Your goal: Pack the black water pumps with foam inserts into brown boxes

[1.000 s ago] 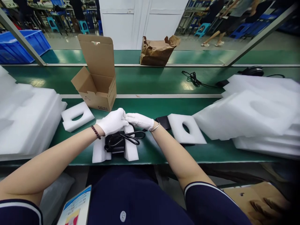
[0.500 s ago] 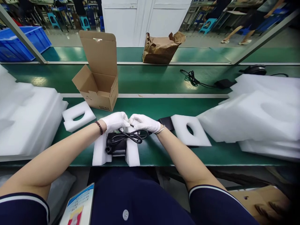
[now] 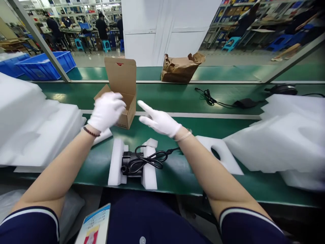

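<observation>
My left hand (image 3: 108,110), gloved in white and a little blurred, is in front of the open cardboard box (image 3: 130,113), covering part of it. Its fingers are apart and hold nothing. To the right of the box, my right hand (image 3: 161,122) is in the air with thumb and forefinger spread, also holding nothing. Nearer to me, a black pump-like device (image 3: 133,163) with a round port sits between two white foam blocks (image 3: 116,164). A bundled black cable (image 3: 158,159) lies over it and the right-hand block; its plug end reaches toward my right forearm.
Stacked white foam sheets stand at the left (image 3: 50,132) and right (image 3: 286,135). A cut-out foam piece (image 3: 231,162) lies under my right forearm. Farther back are a power adapter (image 3: 245,103), a crumpled paper bag (image 3: 180,69) and a blue crate (image 3: 47,67). People work beyond.
Both hands have let go of the cable and foam by the device. My left hand has moved up and left to the box, my right hand forward. The view has tilted up.
</observation>
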`<state>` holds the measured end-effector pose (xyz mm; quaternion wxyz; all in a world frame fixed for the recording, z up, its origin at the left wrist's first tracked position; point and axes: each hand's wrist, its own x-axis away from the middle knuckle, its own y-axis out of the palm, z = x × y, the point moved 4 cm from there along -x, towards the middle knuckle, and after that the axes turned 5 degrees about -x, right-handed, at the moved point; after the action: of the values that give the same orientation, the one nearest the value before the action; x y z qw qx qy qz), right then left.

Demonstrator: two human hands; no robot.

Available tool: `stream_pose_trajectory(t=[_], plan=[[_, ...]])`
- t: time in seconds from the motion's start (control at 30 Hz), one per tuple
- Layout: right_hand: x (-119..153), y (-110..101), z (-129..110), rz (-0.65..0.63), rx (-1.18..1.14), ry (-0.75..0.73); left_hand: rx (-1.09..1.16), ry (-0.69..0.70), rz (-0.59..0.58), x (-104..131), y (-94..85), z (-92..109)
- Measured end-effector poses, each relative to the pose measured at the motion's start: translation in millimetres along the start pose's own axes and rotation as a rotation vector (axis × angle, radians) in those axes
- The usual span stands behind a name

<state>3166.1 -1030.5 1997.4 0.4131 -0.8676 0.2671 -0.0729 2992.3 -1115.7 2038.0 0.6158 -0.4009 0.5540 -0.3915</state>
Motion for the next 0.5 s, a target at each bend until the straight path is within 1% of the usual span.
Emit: stream_pose_trajectory(t=[0.03,0.07,0.1,0.13,0.17,0.2,0.23,0.27,0.33,0.4,0.47,0.5], plan=[[-17,1,-10,0.021,0.097,-0.024,-0.077,-0.094,0.1,-8,-8.6,-22],[-34,4,-16,0.034,0.183,-0.028,-0.108,-0.202,0.12,-15,-12.0,-42],[-49,7,-19,0.05,0.243,-0.01,-0.098,-0.308,0.077,-19,-10.5,-58],[-60,9,-19,0.069,0.278,0.021,-0.055,-0.402,0.0,-21,-5.3,-72],[-66,10,-15,0.095,0.287,0.057,0.003,-0.48,-0.075,-20,2.0,-80],[-68,9,-8,0.119,0.266,0.088,0.056,-0.534,-0.124,-16,9.9,-84],[-65,8,1,0.138,0.213,0.106,0.095,-0.56,-0.139,-10,17.6,-83],[-60,6,11,0.153,0.133,0.109,0.12,-0.565,-0.127,-3,24.7,-79],[-46,3,29,0.187,-0.056,0.09,0.167,-0.575,-0.109,11,38.3,-66],[-35,3,42,0.22,-0.183,0.074,0.293,-0.627,-0.117,23,47.7,-52],[-27,2,45,0.245,-0.21,0.061,0.504,-0.68,-0.131,35,46.7,-40],[-21,1,44,0.25,-0.22,0.056,0.606,-0.678,-0.126,42,41.0,-35]])
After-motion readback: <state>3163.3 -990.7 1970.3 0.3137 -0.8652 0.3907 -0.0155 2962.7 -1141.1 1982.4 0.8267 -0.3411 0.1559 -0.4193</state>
